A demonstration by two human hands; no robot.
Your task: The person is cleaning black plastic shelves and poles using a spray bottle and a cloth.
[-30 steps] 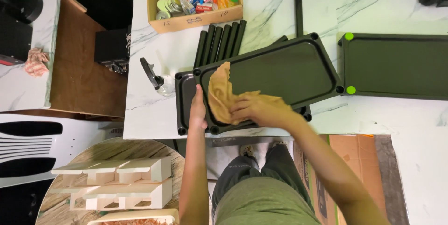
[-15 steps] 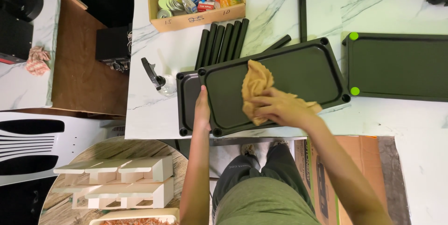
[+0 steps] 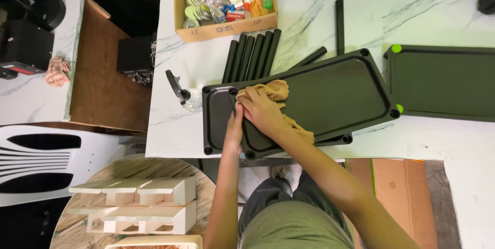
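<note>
We are midway through wiping the upper black tray (image 3: 330, 91), which lies skewed on another tray on the marble tabletop (image 3: 319, 27). Our right hand (image 3: 260, 110) presses the tan cloth (image 3: 270, 91) flat near the tray's left end, fingers spread over it and forearm running down to the right. Our left hand (image 3: 234, 127) rests open on the tray's near edge, steadying it. By our judgement, the next stroke calls for firm pressure along the tray floor.

Under the right hand (image 3: 263, 112) lies a tan cloth (image 3: 273, 91) on a black tray (image 3: 330, 94). Beyond the hand, black tubes (image 3: 252, 53) rest on the white, grey-veined table (image 3: 309, 22). Right of it, a dark tray (image 3: 443, 81) has bright green corner caps.
</note>
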